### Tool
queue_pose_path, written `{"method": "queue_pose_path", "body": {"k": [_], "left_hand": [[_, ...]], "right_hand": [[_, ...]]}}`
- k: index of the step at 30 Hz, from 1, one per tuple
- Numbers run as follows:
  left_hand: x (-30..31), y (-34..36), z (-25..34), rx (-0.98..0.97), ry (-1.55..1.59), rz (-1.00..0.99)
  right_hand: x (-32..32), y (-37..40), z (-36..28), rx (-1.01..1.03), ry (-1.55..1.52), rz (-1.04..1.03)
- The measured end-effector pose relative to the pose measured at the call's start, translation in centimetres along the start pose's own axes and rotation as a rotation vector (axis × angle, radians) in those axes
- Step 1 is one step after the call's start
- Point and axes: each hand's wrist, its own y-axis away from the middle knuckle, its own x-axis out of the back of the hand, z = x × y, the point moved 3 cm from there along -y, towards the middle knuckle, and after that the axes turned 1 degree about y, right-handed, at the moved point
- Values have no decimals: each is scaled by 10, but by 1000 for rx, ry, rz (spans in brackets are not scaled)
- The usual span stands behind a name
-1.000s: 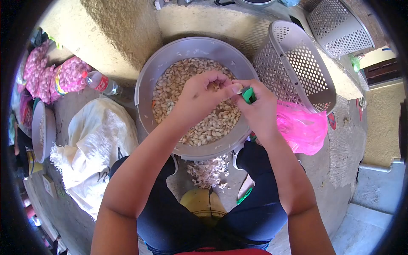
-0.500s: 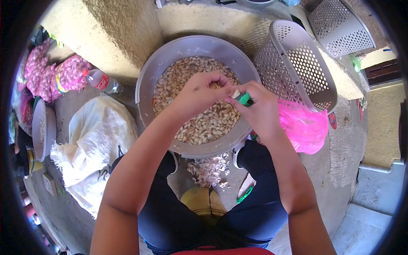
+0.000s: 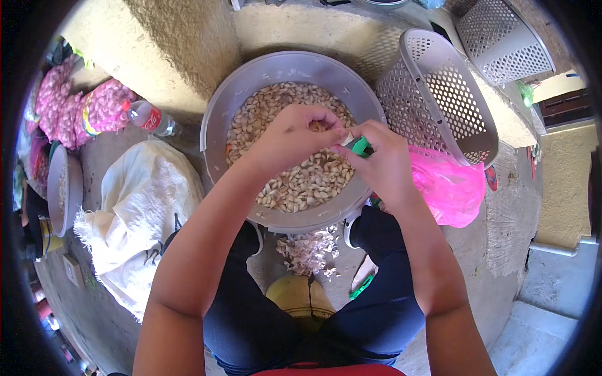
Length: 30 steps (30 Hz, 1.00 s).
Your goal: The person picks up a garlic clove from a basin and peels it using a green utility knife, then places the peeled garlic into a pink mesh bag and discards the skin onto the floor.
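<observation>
A wide grey basin (image 3: 216,113) holds many garlic cloves (image 3: 301,188) in water. Over its middle, my left hand (image 3: 301,135) is closed on a pale garlic clove (image 3: 348,139), with something brownish partly showing inside the curled fingers. My right hand (image 3: 382,153) meets it at the clove, closed around a small tool with a green handle (image 3: 360,146). The tool's blade is too small to make out.
Garlic skins (image 3: 307,250) lie on the floor between my feet. On the left are a white sack (image 3: 144,207), a cola bottle (image 3: 150,119) and mesh bags of garlic (image 3: 56,106). A grey perforated basket (image 3: 451,106) and a pink plastic bag (image 3: 448,188) stand right.
Both hands stay over the basin in nearly the same place. The clove between the fingertips is turned slightly.
</observation>
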Motion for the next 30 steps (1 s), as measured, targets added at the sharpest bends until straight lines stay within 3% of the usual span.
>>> {"method": "queue_pose_path", "body": {"k": [8, 14, 17, 27, 30], "left_hand": [[0, -2, -3, -31, -88, 11], [-2, 1, -6, -269, -179, 40], [1, 0, -7, -48, -142, -9], [-1, 0, -6, -47, -152, -29], [0, -2, -11, -48, -162, -11]], "right_hand": [[-1, -1, 0, -97, -64, -98], [-2, 0, 10, -137, -78, -143], [-3, 0, 10, -168, -104, -173], [-2, -2, 6, -260, -207, -261], [-9, 3, 16, -386, -351, -288]]}}
